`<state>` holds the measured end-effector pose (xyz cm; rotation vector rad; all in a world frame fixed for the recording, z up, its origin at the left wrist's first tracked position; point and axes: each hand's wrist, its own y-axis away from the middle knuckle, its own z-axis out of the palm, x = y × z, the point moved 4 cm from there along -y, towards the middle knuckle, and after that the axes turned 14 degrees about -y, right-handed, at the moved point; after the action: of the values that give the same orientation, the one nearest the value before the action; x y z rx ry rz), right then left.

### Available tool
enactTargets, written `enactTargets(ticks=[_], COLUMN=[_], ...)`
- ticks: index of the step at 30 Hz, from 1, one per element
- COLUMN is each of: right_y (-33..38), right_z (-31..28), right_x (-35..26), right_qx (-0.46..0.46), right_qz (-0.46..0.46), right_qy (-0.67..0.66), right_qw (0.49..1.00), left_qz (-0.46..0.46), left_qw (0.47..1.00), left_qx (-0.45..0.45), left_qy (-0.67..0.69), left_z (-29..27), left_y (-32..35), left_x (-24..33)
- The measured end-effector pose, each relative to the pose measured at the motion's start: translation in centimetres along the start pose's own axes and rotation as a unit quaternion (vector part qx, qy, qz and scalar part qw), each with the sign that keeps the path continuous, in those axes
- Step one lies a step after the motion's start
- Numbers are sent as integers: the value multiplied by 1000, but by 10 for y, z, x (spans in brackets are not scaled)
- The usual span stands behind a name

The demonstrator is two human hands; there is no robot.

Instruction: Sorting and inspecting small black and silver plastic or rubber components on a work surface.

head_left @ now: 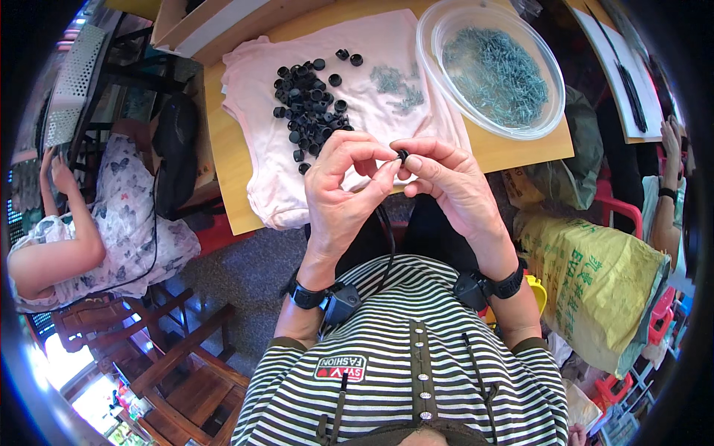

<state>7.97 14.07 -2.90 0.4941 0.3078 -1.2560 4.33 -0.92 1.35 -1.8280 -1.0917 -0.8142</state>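
Observation:
In front of me, over the near edge of the cloth, my two hands meet fingertip to fingertip. My right hand [454,182] pinches a small black plastic cap [402,155] between thumb and forefinger. The thumb and forefinger of my left hand [346,178] are pressed together right beside that cap; whatever they pinch is hidden. Many similar black caps [312,104] lie in a loose heap on a pale pink cloth [256,82], left of and beyond my hands. Small clusters of silvery screws [389,79] rest on the same cloth, farther off.
A round clear plastic tub [554,111] full of screws stands at the table's far right. A cardboard box [216,33] borders the far left. Yellow woven sacks [595,282] lie to my right, wooden stools [190,386] to my left. Another person [111,215] sits at left.

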Motion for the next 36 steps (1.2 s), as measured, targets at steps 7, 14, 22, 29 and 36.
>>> enactTargets(ticks=[7,14,22,29,36], right_y=[-3,-5,-5,-7,1], right_z=[-11,-11,-4,15,35], right_x=[-3,-8,-8,-20,-14], right_qx=[61,87,92,65,-9], right_qz=[-40,-68,-69,-172,-232], right_qy=[-14,34,56,156,300], right_qw=[997,993,992,970,925], left_qz=[-11,46,20,9,-18], left_qw=[996,897,877,985,995], left_qx=[-25,11,-2,-44,-46], left_qy=[-90,-440,-481,-168,92], left_z=[-8,-20,-12,-11,-12], left_y=[-19,-57,-58,-41,-14], left_x=[-7,-15,-30,-4,0])
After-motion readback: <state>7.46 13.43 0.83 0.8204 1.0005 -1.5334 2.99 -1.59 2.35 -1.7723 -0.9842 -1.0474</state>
